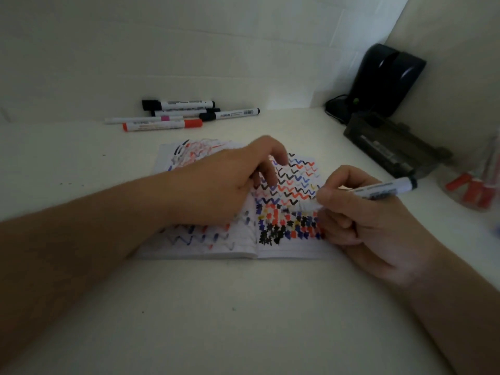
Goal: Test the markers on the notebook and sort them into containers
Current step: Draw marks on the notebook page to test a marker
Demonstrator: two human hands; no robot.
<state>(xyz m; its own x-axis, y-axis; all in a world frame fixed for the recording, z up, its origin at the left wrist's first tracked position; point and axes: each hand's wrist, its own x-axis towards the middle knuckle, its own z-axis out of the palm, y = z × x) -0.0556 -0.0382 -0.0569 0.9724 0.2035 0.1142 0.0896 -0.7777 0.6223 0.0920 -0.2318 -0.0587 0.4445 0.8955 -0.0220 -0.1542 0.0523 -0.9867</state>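
White paper notebook (284,250) lay open on the table (243,320), and your left hand (221,185) pressed flat on it with relaxed fingers while your right hand (365,212) gripped a marker (384,188), tip on the right page.

Dim, flat light with soft shadows; wide-angle bending at the edges, right side blurred, grainy throughout.

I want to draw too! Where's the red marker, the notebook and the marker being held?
red marker (162,125), head view, middle of barrel
notebook (292,251), head view, bare lower right page
held marker (389,187), head view, white barrel
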